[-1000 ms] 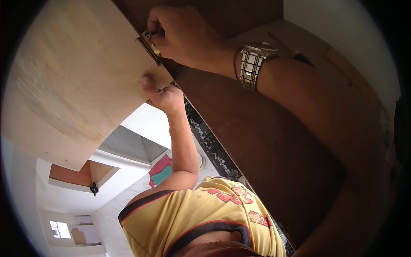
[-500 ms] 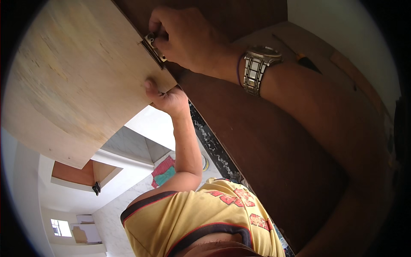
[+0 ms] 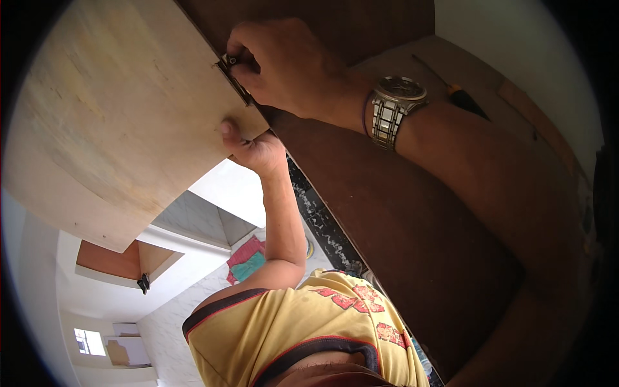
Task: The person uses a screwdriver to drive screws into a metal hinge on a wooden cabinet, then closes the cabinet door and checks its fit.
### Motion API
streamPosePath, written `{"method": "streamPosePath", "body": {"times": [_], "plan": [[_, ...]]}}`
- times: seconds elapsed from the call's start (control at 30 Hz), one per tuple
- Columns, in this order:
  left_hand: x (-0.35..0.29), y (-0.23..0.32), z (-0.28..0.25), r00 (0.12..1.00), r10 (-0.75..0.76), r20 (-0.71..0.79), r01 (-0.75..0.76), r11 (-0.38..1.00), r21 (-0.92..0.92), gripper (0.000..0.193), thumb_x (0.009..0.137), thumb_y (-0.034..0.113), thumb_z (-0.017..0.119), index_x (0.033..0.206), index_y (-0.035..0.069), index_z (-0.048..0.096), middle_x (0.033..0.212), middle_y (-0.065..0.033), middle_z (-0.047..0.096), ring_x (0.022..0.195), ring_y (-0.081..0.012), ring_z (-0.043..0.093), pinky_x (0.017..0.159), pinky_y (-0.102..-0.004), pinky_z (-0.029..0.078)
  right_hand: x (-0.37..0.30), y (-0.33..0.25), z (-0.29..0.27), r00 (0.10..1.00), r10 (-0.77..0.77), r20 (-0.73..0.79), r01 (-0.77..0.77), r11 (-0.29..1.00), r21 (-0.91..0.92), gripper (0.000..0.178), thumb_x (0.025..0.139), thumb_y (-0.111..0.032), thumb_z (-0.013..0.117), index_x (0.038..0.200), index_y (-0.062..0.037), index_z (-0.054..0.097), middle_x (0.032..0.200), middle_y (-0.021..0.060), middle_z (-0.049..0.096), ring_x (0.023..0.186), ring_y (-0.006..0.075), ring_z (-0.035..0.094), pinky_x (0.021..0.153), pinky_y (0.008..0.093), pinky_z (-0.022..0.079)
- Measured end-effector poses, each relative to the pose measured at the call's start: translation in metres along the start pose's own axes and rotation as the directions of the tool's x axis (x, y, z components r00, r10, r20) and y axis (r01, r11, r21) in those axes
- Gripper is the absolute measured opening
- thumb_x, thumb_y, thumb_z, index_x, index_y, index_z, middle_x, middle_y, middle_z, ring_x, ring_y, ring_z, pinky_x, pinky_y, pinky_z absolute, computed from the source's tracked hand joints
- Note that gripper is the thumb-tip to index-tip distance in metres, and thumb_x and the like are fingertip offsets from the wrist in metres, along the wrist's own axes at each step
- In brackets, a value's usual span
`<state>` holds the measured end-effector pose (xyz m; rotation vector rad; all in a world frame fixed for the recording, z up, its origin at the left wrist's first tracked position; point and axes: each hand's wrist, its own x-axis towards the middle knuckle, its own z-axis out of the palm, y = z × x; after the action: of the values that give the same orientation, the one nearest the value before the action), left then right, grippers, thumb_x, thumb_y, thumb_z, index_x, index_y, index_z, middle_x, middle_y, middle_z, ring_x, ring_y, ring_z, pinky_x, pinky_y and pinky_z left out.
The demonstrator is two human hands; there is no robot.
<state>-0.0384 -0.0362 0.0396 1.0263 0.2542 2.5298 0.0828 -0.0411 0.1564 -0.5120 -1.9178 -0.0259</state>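
Observation:
A pale plywood door panel [image 3: 122,109] fills the upper left, tilted beside a dark brown cabinet board [image 3: 380,238]. My left hand [image 3: 261,152] grips the panel's lower corner, thumb on its face and the other fingers hidden behind the edge. A narrow metal hinge [image 3: 236,82] lies along the panel's edge, against the dark cabinet interior. My right hand [image 3: 284,68] is at the hinge's upper end, thumb and index finger closed on it. Whether a small screw is also between those fingertips, I cannot tell. A metal watch [image 3: 389,116] is on my right wrist.
Past my right forearm, a screwdriver [image 3: 461,95] with an orange and black handle lies on the cabinet's inner surface. Below are a black marbled edge [image 3: 322,216], a pink and teal cloth [image 3: 247,261] and a white counter with a brown recess [image 3: 109,261].
My right hand has shifted slightly down and right at the hinge. The hinge now shows narrower, more edge-on. My left hand keeps its grip on the panel.

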Motion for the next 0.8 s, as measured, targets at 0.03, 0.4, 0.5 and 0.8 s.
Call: {"method": "streamPosePath", "body": {"times": [0.03,0.4,0.5,0.8], "plan": [[0.000,0.001,0.000,1.000,-0.018,0.014,0.018,1.000,-0.011,0.055,0.100,0.040,0.054,0.133,-0.005,0.053,0.134,-0.0158,0.055,0.126,-0.0252,0.056,0.106,-0.0408,0.047,-0.001,0.000,-0.001,1.000,0.003,0.019,-0.004,1.000,0.020,0.017,0.087,-0.013,0.071,0.099,-0.0016,0.068,0.085,0.0142,0.073,0.078,0.0313,0.073,0.072,0.0401,0.059],[0.002,-0.002,-0.009,1.000,-0.023,0.010,0.022,1.000,0.020,0.058,0.099,0.040,0.055,0.134,-0.006,0.052,0.135,-0.0176,0.054,0.126,-0.0258,0.056,0.105,-0.0416,0.048,0.001,0.001,0.001,1.000,0.015,-0.011,-0.015,0.998,0.055,0.011,0.092,-0.011,0.069,0.099,-0.0028,0.070,0.081,0.0149,0.072,0.073,0.0315,0.072,0.067,0.0395,0.058],[0.002,-0.002,-0.004,1.000,-0.023,0.011,0.023,1.000,0.009,0.056,0.100,0.041,0.054,0.133,-0.005,0.053,0.134,-0.0161,0.055,0.125,-0.0255,0.056,0.104,-0.0417,0.048,0.002,0.000,0.000,0.999,0.035,0.009,-0.035,0.999,0.004,0.010,0.092,-0.010,0.067,0.098,-0.0025,0.070,0.082,0.0150,0.073,0.075,0.0316,0.073,0.068,0.0399,0.059],[-0.001,0.001,0.001,1.000,-0.011,-0.009,0.011,1.000,-0.002,0.050,0.101,0.041,0.053,0.126,-0.002,0.058,0.128,-0.0135,0.057,0.122,-0.0237,0.057,0.102,-0.0410,0.048,0.000,-0.003,-0.003,0.998,0.057,0.024,-0.058,0.996,0.063,0.006,0.092,-0.006,0.067,0.095,-0.0013,0.065,0.082,0.0145,0.073,0.078,0.0324,0.074,0.068,0.0399,0.060]]}}
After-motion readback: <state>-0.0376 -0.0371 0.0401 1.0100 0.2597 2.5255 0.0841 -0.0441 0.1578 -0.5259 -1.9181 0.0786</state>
